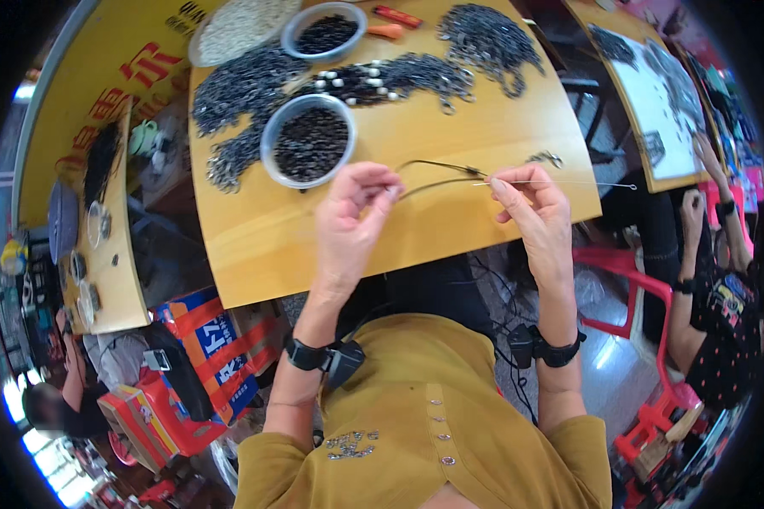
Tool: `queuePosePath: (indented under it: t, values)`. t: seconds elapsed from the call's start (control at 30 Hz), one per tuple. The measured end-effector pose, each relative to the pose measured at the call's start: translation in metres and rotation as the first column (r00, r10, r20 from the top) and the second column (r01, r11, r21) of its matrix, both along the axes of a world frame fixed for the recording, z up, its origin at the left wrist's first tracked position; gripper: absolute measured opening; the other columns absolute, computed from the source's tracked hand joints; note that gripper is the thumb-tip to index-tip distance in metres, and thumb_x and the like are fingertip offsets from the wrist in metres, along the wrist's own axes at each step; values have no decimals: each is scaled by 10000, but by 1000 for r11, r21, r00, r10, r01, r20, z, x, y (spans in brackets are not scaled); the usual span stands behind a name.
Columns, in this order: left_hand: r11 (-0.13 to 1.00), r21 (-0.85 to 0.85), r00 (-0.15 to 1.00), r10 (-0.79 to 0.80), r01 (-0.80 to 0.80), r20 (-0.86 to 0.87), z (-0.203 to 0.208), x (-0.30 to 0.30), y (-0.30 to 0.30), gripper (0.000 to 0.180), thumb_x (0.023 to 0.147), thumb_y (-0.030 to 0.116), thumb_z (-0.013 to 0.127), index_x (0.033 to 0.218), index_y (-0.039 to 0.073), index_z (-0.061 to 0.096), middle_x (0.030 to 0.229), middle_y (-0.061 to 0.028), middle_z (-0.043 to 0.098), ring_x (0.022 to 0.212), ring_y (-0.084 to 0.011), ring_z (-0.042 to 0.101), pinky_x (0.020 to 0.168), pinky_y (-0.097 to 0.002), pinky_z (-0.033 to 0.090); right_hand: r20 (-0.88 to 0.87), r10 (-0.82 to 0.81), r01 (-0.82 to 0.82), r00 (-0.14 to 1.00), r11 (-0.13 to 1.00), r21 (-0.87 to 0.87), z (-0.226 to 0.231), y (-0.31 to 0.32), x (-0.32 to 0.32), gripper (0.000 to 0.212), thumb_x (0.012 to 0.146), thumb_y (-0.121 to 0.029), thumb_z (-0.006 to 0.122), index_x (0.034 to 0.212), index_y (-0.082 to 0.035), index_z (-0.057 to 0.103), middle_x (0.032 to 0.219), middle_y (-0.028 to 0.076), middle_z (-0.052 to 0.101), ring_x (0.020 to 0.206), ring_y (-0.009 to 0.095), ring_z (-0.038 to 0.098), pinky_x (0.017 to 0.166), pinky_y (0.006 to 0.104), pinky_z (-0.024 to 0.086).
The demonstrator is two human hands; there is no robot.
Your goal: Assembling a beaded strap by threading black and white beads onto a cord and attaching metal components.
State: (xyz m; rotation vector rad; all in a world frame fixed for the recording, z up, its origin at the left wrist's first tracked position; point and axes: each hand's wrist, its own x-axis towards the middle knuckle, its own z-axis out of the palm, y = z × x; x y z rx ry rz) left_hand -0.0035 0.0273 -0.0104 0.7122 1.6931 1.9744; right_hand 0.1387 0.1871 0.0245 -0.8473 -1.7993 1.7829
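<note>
The left hand's grip pinches a thin, dark, double-stranded cord between thumb and forefinger; the right hand's grip is closed on a long, slender metal needle with a looped end, beside the cord's other end. Cord and needle are held above the yellow-brown wooden bench, right of a round, translucent plastic bowl of small dark beads.

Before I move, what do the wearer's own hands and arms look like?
The left hand and right hand are ungloved. Each wrist wears a black strap, left and right, with a dark, boxy device attached. The sleeves are short and mustard-yellow.
</note>
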Motion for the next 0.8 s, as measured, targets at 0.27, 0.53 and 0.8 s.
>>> queuePosePath:
  t: [0.27,0.53,0.8]
  values:
    - [962,-267,959,-26,-53,-282,1,1,-14,177,839,-73,581,996,2,615,880,-109,615,767,-187,627,674,-266,497,31,226,-226,974,933,279,31,-26,-80,106,857,-59,661,899,37,644,820,41,619,713,61,570,556,197,468]
    - [959,-265,789,-85,-100,-608,1,0,-16,321,669,-89,641,964,36,628,985,-95,611,897,-293,562,765,-355,490,25,306,-269,952,791,549,22,-30,-137,70,782,-48,708,846,-31,684,858,38,627,823,153,548,599,250,481]
    - [967,-217,782,-30,-136,-622,-3,-6,-26,320,633,-68,673,933,42,646,1020,-62,627,787,-251,543,692,-335,497,64,313,-242,948,571,784,4,-33,-160,107,712,-69,745,809,-84,703,815,25,608,857,214,505,755,326,418]
